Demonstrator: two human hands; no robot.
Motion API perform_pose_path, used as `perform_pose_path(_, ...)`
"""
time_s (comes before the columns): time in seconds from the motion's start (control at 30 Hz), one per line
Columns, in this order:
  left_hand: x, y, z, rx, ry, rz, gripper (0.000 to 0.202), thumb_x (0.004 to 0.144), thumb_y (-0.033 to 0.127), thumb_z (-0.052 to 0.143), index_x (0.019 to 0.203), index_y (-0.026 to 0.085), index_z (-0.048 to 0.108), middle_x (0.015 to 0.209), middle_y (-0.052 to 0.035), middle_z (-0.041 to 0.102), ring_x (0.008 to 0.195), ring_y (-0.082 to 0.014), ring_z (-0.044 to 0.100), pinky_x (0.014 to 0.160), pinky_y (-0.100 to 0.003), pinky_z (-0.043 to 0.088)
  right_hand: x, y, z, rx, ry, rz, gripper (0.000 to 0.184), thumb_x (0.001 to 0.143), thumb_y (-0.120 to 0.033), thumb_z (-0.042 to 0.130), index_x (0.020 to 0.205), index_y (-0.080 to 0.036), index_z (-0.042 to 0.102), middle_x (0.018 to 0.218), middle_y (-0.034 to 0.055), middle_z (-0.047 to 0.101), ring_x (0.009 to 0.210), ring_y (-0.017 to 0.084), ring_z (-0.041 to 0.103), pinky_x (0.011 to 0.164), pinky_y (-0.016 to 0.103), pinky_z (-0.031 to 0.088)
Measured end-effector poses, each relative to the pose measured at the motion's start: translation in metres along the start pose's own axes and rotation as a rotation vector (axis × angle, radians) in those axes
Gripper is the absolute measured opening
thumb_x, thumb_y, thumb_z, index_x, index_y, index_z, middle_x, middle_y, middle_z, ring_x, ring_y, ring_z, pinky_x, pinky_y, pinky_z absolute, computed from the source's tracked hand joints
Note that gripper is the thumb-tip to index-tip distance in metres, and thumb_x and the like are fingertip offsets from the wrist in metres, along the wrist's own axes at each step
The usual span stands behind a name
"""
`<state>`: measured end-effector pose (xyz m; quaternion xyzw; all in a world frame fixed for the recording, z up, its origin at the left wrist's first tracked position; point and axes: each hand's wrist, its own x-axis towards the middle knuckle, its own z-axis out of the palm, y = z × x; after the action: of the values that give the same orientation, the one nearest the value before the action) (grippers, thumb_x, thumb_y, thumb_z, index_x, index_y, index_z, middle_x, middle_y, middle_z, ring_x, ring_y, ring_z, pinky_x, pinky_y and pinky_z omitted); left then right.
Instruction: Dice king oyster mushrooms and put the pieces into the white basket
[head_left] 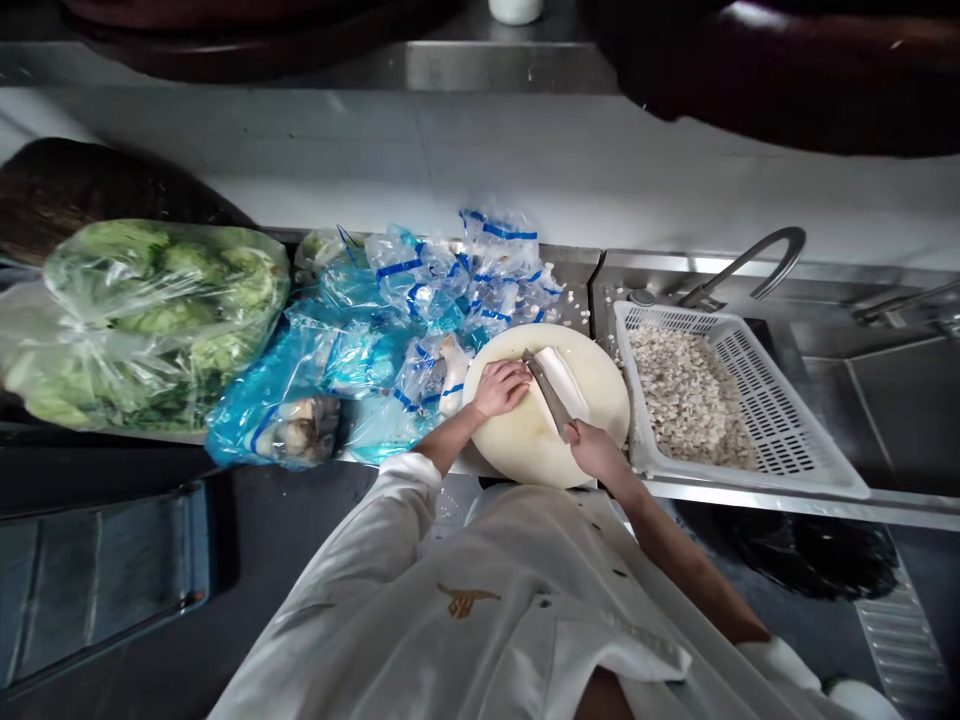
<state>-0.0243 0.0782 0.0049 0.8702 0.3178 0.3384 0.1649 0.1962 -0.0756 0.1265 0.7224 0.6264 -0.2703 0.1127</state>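
On a round, pale cutting board [502, 455], my right hand [596, 450] is wrapped round the handle of a knife [551, 400]. The blade points away from me and slants left, along a long white mushroom piece [566, 382] that lies on its right side. My left hand [502, 388] rests on the board just left of the blade, fingers together and bent. A sliver of white shows between these fingertips and the blade; what lies under the fingers is mostly hidden.
Right of the board, a white perforated basket [780, 400] holds chopped pale pieces beside a curved faucet [787, 250]. Crumpled plastic packaging [420, 280], a blue bag [255, 400] and a clear bag of leafy greens [165, 320] crowd the left. A metal shelf [480, 68] hangs above.
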Motion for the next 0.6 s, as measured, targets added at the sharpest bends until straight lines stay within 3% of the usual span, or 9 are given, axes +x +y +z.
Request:
perform_pose_path(0.23,0.003,-0.002,-0.001,-0.025,-0.056,0.015,0.028,0.110,0.037,0.050,0.118,0.021,0.072,0.127,-0.0115,0.071,0.125,-0.0245,0.063,0.109,-0.047,0.050,-0.029,0.005,-0.016,-0.009,0.140,0.009,0.039,0.116,-0.038,0.032,0.116,-0.020,0.067,0.098,0.0102,0.079,0.089,0.022,0.074,0.070,0.028,0.038)
perform_pose_path(0.5,0.004,-0.003,0.000,-0.068,-0.038,-0.006,0.030,0.109,0.038,0.049,0.116,0.021,0.073,0.125,-0.0123,0.071,0.124,-0.0254,0.063,0.109,-0.049,0.050,-0.010,-0.001,0.001,-0.035,0.025,-0.012,0.038,0.115,-0.031,0.034,0.115,-0.015,0.069,0.109,0.0135,0.079,0.099,0.022,0.074,0.078,0.027,0.042)
perform_pose_path(0.6,0.004,-0.004,0.000,-0.076,-0.057,-0.009,0.031,0.110,0.039,0.049,0.116,0.021,0.073,0.125,-0.0126,0.070,0.123,-0.0262,0.063,0.110,-0.050,0.050,-0.012,0.000,0.002,-0.014,0.066,0.018,0.039,0.115,-0.033,0.034,0.118,-0.016,0.069,0.105,0.0127,0.079,0.097,0.022,0.074,0.077,0.028,0.042)
